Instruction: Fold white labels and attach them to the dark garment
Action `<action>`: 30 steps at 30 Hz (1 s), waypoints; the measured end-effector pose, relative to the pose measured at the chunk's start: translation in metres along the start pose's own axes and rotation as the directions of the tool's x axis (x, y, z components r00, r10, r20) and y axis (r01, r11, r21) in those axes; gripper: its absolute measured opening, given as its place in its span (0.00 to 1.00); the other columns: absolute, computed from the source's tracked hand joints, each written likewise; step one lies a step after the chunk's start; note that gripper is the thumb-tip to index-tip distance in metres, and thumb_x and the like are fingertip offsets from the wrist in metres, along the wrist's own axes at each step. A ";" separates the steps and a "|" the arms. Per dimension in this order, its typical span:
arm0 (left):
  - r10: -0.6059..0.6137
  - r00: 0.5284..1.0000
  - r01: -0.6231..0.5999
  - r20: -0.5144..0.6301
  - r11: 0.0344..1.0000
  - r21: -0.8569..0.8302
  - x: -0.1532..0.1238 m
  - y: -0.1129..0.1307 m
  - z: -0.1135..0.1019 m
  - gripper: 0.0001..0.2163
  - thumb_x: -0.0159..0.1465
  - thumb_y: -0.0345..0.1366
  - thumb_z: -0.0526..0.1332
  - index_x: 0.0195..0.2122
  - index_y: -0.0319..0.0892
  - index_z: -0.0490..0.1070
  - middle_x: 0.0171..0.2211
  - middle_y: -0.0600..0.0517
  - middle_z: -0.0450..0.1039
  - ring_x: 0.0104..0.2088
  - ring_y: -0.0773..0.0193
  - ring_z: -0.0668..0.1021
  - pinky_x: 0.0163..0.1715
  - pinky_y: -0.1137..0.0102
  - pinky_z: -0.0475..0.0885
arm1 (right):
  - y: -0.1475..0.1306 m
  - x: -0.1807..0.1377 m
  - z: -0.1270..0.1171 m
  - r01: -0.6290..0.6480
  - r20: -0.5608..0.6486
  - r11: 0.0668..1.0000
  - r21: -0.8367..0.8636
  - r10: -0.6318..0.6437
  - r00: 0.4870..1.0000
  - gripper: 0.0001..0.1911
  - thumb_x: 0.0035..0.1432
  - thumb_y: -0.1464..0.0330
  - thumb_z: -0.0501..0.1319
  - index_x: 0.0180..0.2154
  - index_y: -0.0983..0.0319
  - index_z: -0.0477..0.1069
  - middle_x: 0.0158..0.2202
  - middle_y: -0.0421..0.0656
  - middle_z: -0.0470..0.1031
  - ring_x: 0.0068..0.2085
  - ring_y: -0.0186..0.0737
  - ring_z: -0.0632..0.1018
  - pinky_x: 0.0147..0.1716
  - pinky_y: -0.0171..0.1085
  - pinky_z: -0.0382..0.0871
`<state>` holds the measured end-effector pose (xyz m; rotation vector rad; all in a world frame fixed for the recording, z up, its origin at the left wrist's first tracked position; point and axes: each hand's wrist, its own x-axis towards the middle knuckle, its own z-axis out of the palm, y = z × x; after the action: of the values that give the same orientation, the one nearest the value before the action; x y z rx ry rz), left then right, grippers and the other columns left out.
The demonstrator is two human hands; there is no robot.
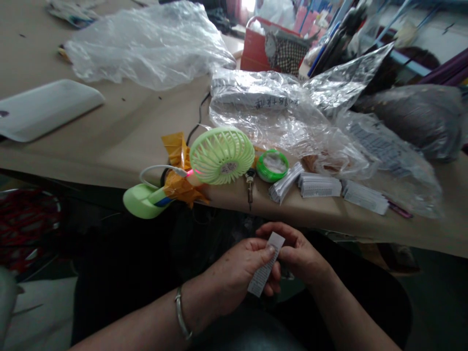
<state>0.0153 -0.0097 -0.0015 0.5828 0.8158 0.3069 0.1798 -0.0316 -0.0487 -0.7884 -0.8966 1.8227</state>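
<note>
My left hand [237,273] and my right hand [300,253] meet over my lap, below the table edge. Both pinch a narrow white printed paper label [266,265] that stands between them, slightly tilted. A thin bangle sits on my left wrist. On the table edge just above lie three stacks of the same white labels [319,185], a small green tape roll [272,165] and a light green hand fan [221,156] taped down with yellow tape.
Crumpled clear plastic bags [285,117] cover the table's middle and right. A white tray [44,109] lies at the left, a red box [256,48] at the back. A key [250,187] hangs at the table edge beside the fan.
</note>
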 end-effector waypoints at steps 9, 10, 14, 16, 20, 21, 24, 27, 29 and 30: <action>0.039 0.997 -0.041 -0.067 0.999 -0.029 0.000 -0.002 -0.007 0.12 0.61 0.42 0.60 0.36 0.37 0.70 0.23 0.54 0.70 0.21 0.71 0.74 0.22 0.76 0.68 | -0.014 -0.009 0.020 0.250 0.052 0.363 -0.897 -0.477 0.878 0.16 0.67 0.69 0.56 0.55 0.59 0.66 0.51 0.42 0.66 0.52 0.33 0.70 0.53 0.29 0.63; 0.039 0.997 -0.041 -0.068 0.999 -0.033 0.000 -0.003 -0.008 0.11 0.61 0.41 0.60 0.36 0.37 0.70 0.23 0.54 0.70 0.21 0.71 0.74 0.22 0.76 0.68 | -0.014 -0.009 0.021 0.249 0.058 0.345 -0.905 -0.479 0.876 0.16 0.67 0.69 0.55 0.55 0.59 0.66 0.51 0.42 0.67 0.52 0.33 0.70 0.53 0.28 0.63; 0.076 0.992 -0.078 -0.097 0.997 -0.019 -0.002 -0.003 -0.010 0.13 0.61 0.44 0.59 0.35 0.37 0.70 0.23 0.54 0.69 0.21 0.70 0.73 0.22 0.75 0.67 | -0.010 -0.005 0.024 0.221 -0.067 0.503 -0.835 -0.492 0.868 0.16 0.66 0.69 0.56 0.55 0.57 0.64 0.48 0.40 0.70 0.49 0.31 0.72 0.50 0.27 0.66; 0.100 0.988 -0.101 -0.118 0.995 -0.001 -0.004 -0.001 -0.010 0.14 0.61 0.45 0.59 0.37 0.37 0.70 0.22 0.54 0.69 0.21 0.70 0.73 0.22 0.75 0.66 | -0.010 -0.002 0.026 0.179 -0.191 0.695 -0.696 -0.420 0.887 0.12 0.66 0.67 0.58 0.50 0.57 0.67 0.41 0.38 0.72 0.40 0.30 0.75 0.41 0.25 0.69; 0.149 0.975 -0.144 -0.167 0.989 0.039 -0.010 0.005 -0.008 0.16 0.59 0.47 0.60 0.36 0.37 0.70 0.21 0.55 0.68 0.21 0.69 0.71 0.22 0.75 0.65 | -0.012 0.010 0.032 0.065 -0.317 0.912 -0.405 -0.207 0.926 0.12 0.60 0.60 0.63 0.36 0.64 0.70 0.27 0.38 0.70 0.28 0.29 0.72 0.28 0.24 0.67; 0.160 0.970 -0.152 -0.181 0.987 0.056 -0.011 0.006 -0.008 0.15 0.59 0.47 0.59 0.35 0.37 0.70 0.21 0.55 0.68 0.21 0.69 0.71 0.23 0.74 0.65 | -0.012 0.013 0.033 0.047 -0.332 0.926 -0.374 -0.181 0.926 0.14 0.58 0.60 0.64 0.34 0.64 0.70 0.26 0.38 0.69 0.27 0.28 0.71 0.27 0.24 0.66; 0.174 0.961 -0.154 -0.215 0.982 0.108 -0.012 0.007 -0.007 0.15 0.59 0.47 0.58 0.29 0.38 0.69 0.21 0.54 0.68 0.22 0.68 0.71 0.24 0.73 0.65 | -0.012 0.021 0.037 0.019 -0.354 0.933 -0.360 -0.156 0.922 0.16 0.56 0.59 0.65 0.30 0.66 0.69 0.24 0.38 0.67 0.25 0.28 0.67 0.24 0.24 0.63; 0.182 0.955 -0.153 -0.233 0.979 0.138 -0.012 0.006 -0.009 0.15 0.60 0.47 0.57 0.28 0.38 0.69 0.22 0.52 0.68 0.22 0.68 0.70 0.25 0.72 0.65 | -0.012 0.024 0.039 0.005 -0.334 0.914 -0.407 -0.153 0.930 0.17 0.57 0.58 0.64 0.29 0.66 0.67 0.24 0.38 0.65 0.24 0.28 0.65 0.23 0.25 0.62; 0.234 0.945 -0.198 -0.227 0.965 0.171 -0.012 0.007 -0.011 0.15 0.60 0.46 0.57 0.28 0.38 0.70 0.22 0.52 0.68 0.23 0.69 0.69 0.25 0.73 0.63 | -0.012 0.024 0.040 0.001 -0.307 0.915 -0.404 -0.136 0.942 0.16 0.59 0.58 0.62 0.31 0.65 0.66 0.24 0.38 0.64 0.24 0.29 0.66 0.23 0.27 0.62; 0.281 0.933 -0.238 -0.226 0.950 0.200 -0.012 0.008 -0.012 0.14 0.60 0.45 0.57 0.28 0.38 0.71 0.22 0.53 0.68 0.23 0.69 0.68 0.25 0.74 0.63 | -0.012 0.025 0.041 0.006 -0.292 0.915 -0.403 -0.135 0.947 0.16 0.61 0.58 0.61 0.32 0.65 0.66 0.24 0.37 0.64 0.24 0.30 0.66 0.23 0.27 0.63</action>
<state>-0.0023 -0.0041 0.0041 0.8272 1.0180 0.5675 0.1432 -0.0151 -0.0204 -1.2466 -1.0816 1.4092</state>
